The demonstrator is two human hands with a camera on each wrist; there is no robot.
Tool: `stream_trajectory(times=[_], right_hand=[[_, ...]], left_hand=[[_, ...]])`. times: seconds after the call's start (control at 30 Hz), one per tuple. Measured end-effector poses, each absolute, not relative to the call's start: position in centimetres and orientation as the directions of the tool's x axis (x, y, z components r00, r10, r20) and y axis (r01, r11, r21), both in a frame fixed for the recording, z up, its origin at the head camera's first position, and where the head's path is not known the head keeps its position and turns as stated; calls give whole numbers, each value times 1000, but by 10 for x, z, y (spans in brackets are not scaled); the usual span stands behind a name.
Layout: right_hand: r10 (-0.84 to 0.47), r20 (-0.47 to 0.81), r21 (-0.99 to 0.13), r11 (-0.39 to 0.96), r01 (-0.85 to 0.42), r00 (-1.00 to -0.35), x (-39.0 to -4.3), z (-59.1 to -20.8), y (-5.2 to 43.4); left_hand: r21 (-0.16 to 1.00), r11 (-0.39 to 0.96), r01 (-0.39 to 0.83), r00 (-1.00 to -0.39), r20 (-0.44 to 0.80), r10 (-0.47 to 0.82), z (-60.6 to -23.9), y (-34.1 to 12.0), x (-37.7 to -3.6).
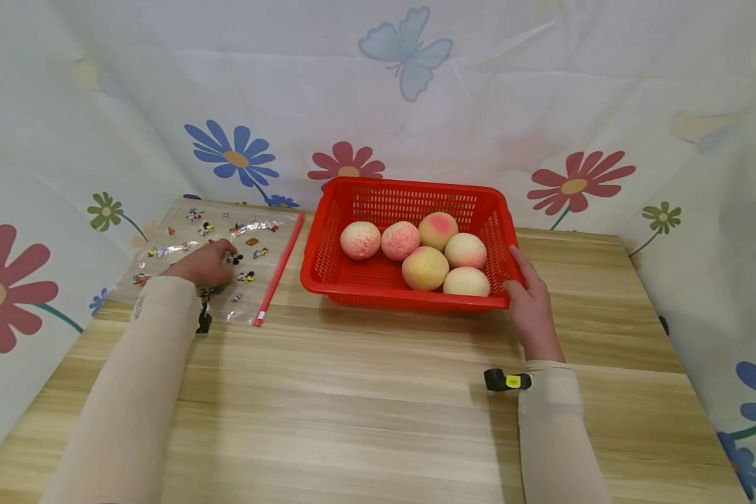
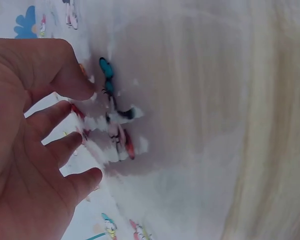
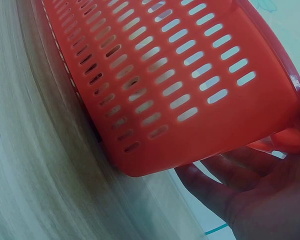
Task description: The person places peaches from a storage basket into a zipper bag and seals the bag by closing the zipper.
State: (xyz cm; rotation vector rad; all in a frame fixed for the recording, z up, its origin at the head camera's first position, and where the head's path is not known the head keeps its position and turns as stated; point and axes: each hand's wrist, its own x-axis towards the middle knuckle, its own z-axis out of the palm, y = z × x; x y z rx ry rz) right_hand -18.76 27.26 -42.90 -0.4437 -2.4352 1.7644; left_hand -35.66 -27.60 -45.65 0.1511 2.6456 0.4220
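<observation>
Two pale sleeves enter from the bottom of the head view: the left sleeve (image 1: 132, 378) from the lower left, the right sleeve (image 1: 557, 427) from the lower right. Between them lies the bare wood-grain tabletop (image 1: 353, 406). A black wrist device (image 1: 507, 381) with a yellow label sits beside the right cuff. The two hands are well apart. At the right of centre, the right hand (image 1: 532, 308) grips the right end of a red basket (image 1: 365, 290), its thumb and fingers on the rim; whether that end is raised I cannot tell.

The basket stands on the table just right of the frame's centre, its walls slotted. Six peach-like balls (image 1: 425, 269) lie inside, two speckled pink toward the left and four grouped toward the right, one of them yellowish.

At the left of the frame, the left hand (image 1: 203, 264) rests on a clear zip bag (image 1: 252, 269) printed with small cartoon figures; its fingers are spread and loosely bent. The bag lies flat, its red zip strip (image 1: 279, 269) slanting just left of the basket. Behind everything, a white backdrop (image 1: 479, 126) carries red and blue flowers and, at upper centre, a pale blue butterfly (image 1: 408, 52).
</observation>
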Motion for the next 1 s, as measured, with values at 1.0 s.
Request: stream_trajectory(times=[1.0], right_hand=[[295,-100,-942,278,185,-950,-188,-428,272]], left_hand=[[228,974,-11,-905,-416,87,-435,-230,-310]])
